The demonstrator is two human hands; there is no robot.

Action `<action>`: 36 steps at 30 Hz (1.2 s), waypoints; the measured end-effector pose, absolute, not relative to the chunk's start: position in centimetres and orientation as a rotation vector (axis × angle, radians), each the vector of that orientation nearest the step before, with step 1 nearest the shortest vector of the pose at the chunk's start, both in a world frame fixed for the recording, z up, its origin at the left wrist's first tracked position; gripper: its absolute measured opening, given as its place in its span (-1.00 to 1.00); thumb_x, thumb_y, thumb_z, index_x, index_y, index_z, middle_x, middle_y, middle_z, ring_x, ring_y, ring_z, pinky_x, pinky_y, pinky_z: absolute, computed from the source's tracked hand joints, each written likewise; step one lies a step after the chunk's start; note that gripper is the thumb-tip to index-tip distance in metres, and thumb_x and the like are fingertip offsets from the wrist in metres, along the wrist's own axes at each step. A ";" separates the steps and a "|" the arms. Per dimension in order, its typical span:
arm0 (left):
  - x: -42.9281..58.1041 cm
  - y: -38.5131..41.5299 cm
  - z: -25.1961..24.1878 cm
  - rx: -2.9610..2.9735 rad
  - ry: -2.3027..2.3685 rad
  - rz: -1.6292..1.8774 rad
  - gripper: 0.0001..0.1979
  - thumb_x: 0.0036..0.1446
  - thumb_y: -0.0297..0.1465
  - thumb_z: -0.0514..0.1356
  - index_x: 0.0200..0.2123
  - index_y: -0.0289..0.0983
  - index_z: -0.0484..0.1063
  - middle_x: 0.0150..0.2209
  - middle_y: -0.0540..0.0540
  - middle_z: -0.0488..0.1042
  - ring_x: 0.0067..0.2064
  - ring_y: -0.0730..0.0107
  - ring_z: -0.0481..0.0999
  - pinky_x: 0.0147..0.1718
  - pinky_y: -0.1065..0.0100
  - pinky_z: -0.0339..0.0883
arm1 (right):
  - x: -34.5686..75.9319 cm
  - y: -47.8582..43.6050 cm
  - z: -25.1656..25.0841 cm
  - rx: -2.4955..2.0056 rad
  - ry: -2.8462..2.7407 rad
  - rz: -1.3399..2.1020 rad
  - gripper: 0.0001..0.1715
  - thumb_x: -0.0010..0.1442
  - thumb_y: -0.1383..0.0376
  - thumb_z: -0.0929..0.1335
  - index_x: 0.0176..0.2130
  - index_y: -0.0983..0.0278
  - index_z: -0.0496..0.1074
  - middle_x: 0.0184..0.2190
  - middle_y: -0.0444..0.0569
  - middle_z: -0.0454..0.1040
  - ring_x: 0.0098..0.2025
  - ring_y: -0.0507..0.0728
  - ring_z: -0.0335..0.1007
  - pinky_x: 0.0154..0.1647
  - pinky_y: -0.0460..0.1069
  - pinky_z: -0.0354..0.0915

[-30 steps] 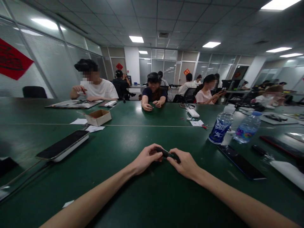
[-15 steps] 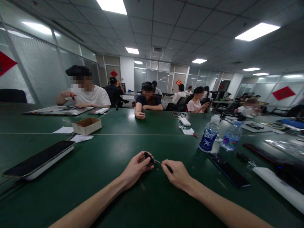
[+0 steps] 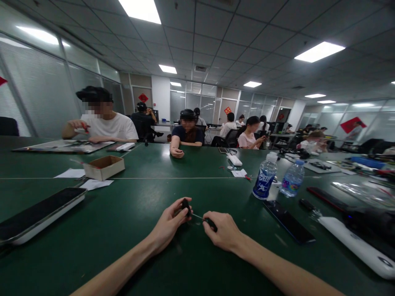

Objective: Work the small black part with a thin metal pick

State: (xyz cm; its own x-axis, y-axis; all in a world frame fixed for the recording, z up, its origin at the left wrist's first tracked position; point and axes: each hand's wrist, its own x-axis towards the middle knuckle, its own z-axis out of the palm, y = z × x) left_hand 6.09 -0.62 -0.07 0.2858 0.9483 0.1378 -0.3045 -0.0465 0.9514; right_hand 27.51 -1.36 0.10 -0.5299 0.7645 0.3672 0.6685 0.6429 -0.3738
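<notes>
Between the thumb and fingers of my left hand (image 3: 170, 222) is a small black part (image 3: 186, 206), too small to name exactly. My right hand (image 3: 224, 231) is closed around the dark handle of a screwdriver (image 3: 210, 224). Its thin metal shaft points left, and the tip is at or very near the black part; I cannot tell whether they touch. Both hands are just above the green table (image 3: 148, 271), in the middle of the view.
At the right stand two bottles (image 3: 265, 176) (image 3: 291, 179), a phone (image 3: 289, 222) and a white device (image 3: 358, 246). Leftward are a small open box (image 3: 104, 167), papers (image 3: 96, 184) and a long black-topped device (image 3: 43, 213). Several people sit across the table, one person (image 3: 187, 133) directly opposite.
The view has shifted slightly, so the table's things appear further left. My right hand has turned, and more of the screwdriver's dark handle shows. The black part stays in my left hand, now more upright.
</notes>
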 end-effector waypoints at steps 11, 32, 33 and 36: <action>6.3 -0.3 -0.6 1.169 0.734 1.202 -0.61 0.11 -0.24 0.19 -0.01 -0.22 0.31 -0.11 -0.14 0.38 -0.05 0.25 0.40 -0.04 0.22 0.31 | 27.7 -1.3 -0.3 -1.110 -2.365 0.225 -0.79 0.33 0.25 0.20 -0.11 0.26 0.33 -0.31 -0.07 0.42 -0.34 0.05 0.35 -0.30 -0.07 0.25; 6.2 -0.3 -0.8 1.201 0.772 1.220 -0.58 0.10 -0.24 0.20 0.01 -0.27 0.32 -0.03 -0.20 0.39 0.02 0.18 0.38 0.04 0.15 0.25 | 27.8 -1.3 -0.2 -1.064 -2.409 0.170 -0.75 0.33 0.24 0.18 -0.12 0.24 0.38 -0.37 -0.07 0.42 -0.40 0.04 0.33 -0.35 -0.08 0.20; 6.2 -0.3 -0.9 1.202 0.773 1.221 -0.58 0.10 -0.24 0.20 0.01 -0.27 0.33 -0.04 -0.20 0.40 0.01 0.18 0.39 0.04 0.16 0.25 | 27.8 -1.3 -0.2 -1.068 -2.413 0.157 -0.75 0.33 0.24 0.19 -0.12 0.24 0.38 -0.38 -0.07 0.42 -0.40 0.04 0.33 -0.35 -0.08 0.20; 6.2 -0.2 -0.9 1.210 0.788 1.231 -0.57 0.08 -0.23 0.21 0.00 -0.27 0.34 -0.07 -0.19 0.43 -0.01 0.20 0.40 0.04 0.18 0.24 | 27.8 -1.2 -0.4 -1.090 -2.414 0.112 -0.75 0.32 0.24 0.20 -0.11 0.24 0.38 -0.38 -0.06 0.43 -0.39 0.05 0.34 -0.34 -0.07 0.20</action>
